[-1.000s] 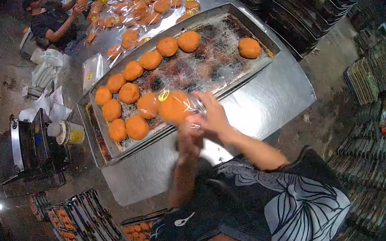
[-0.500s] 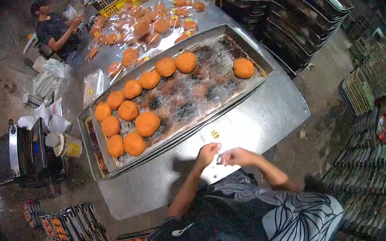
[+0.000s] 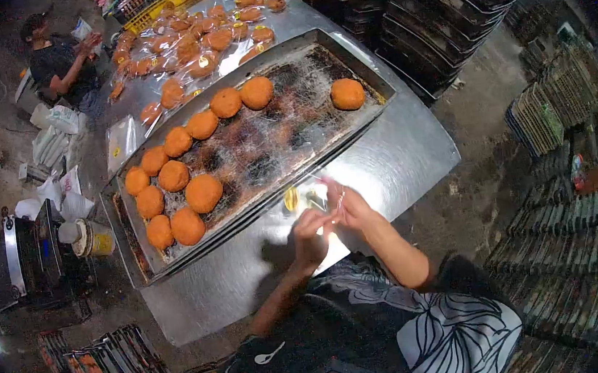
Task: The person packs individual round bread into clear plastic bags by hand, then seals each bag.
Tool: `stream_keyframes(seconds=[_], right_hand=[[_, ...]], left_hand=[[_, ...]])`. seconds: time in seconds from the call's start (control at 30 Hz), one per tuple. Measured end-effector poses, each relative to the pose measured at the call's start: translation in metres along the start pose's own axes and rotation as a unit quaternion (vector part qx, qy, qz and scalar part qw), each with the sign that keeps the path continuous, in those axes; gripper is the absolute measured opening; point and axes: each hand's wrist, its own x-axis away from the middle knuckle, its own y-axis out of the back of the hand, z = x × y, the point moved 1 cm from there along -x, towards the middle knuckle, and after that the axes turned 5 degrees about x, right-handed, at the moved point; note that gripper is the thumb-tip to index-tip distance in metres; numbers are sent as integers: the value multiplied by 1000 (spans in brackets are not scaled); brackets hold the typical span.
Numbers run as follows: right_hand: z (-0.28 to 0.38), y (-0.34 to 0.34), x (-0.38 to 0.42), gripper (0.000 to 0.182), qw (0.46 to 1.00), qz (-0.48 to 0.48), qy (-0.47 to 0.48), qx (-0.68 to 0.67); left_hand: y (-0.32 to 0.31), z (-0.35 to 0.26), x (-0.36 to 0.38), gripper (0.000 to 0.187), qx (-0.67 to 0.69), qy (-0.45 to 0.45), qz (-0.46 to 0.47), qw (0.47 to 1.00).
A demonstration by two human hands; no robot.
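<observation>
Over the near edge of the metal table [image 3: 412,153], my left hand [image 3: 309,236] and my right hand [image 3: 349,207] come together. Clear plastic with a yellow label [image 3: 291,199], seemingly a plastic bag, spreads just beyond my fingers. My right hand has its fingers curled on the clear plastic. My left fingers are bent and pressed together at the plastic's near side; their exact grip is partly hidden. Beyond my hands lies a worn baking tray [image 3: 245,228] with several round orange-brown buns [image 3: 203,193] along its left and far sides. One bun [image 3: 347,94] sits alone at its right end.
Bagged buns [image 3: 202,64] are heaped at the table's far end, near a yellow crate [image 3: 167,5]. A flat stack of clear bags [image 3: 121,143] lies left of the tray. Dark trays [image 3: 434,19] are piled at right. Another person [image 3: 60,66] is at far left.
The yellow label, flat on the table before, now looks tilted and sits left of my fingers. My right hand has moved up and forward, bringing clear plastic with it. The whole view has shifted slightly.
</observation>
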Motion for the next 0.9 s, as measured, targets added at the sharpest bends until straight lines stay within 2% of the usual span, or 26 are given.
stream_keyframes(seconds=[0.03,0.07,0.1,0.13,0.17,0.2,0.23,0.27,0.3,0.33,0.37,0.4,0.43,0.47,0.5,0.53,0.57,0.6,0.63,0.67,0.7,0.73,0.77,0.8,0.83,0.9], right_hand=[[10,-12,-11,40,989,-15,138,48],[18,-52,1,43,980,24,174,-89],[13,-51,-4,44,947,235,157,-151],[-2,-51,-12,44,956,215,72,-185],[-21,-52,-21,44,957,190,-16,-219],[-38,-49,-33,46,979,151,-48,-132],[-24,-55,-30,46,978,152,-56,-130],[8,-65,-27,50,959,149,-27,239],[38,-70,-32,54,808,130,9,574],[62,-59,-65,72,683,10,156,713],[85,-36,-105,88,521,-214,408,718],[114,-47,-100,97,459,-386,311,738],[140,-10,-133,90,418,-408,292,757],[158,12,-158,76,389,-480,154,771],[175,67,-204,61,182,-550,248,776],[179,57,-194,45,216,-533,247,780],[180,47,-157,45,229,-533,249,775],[156,3,-126,34,375,-367,352,775],[118,-45,-85,25,496,-179,431,732],[85,-65,-76,30,457,-65,603,651],[57,-100,-49,37,400,47,657,637],[18,-109,-28,42,350,-10,667,658],[-2,-117,-18,48,337,65,656,673],[-12,-129,-12,53,320,105,648,683],[-13,-136,-12,58,338,110,627,693],[-9,-136,-2,63,409,102,588,690]], left_hand=[[-1,16,5,32,-1,19,0,1000],[-2,10,-5,37,168,71,-118,976],[-2,6,-20,43,328,116,-232,908],[1,15,-34,40,526,54,-158,834],[15,15,-43,38,695,-9,-75,715],[37,19,-37,18,693,263,-155,653],[43,38,-33,18,692,261,-163,654],[43,70,-27,15,684,249,-189,659],[47,88,-23,13,676,239,-216,663],[58,81,-27,10,627,219,-280,693],[68,83,-27,15,611,209,-327,690],[80,76,-29,18,604,200,-342,692],[91,65,-29,21,596,193,-357,693],[100,64,-28,18,600,193,-361,687],[109,62,-26,16,604,194,-365,681],[118,57,-25,17,591,200,-400,671],[131,58,-26,17,582,197,-397,681],[141,61,-23,16,605,181,-432,644],[147,64,-16,14,626,169,-470,599],[153,72,-11,11,633,144,-461,605],[154,71,-11,11,631,147,-458,609],[151,70,-12,16,632,156,-441,618],[146,68,-12,21,634,167,-422,627],[135,59,-16,26,624,125,-363,680],[130,51,-19,26,628,132,-354,681],[123,33,-27,30,632,154,-296,699]])
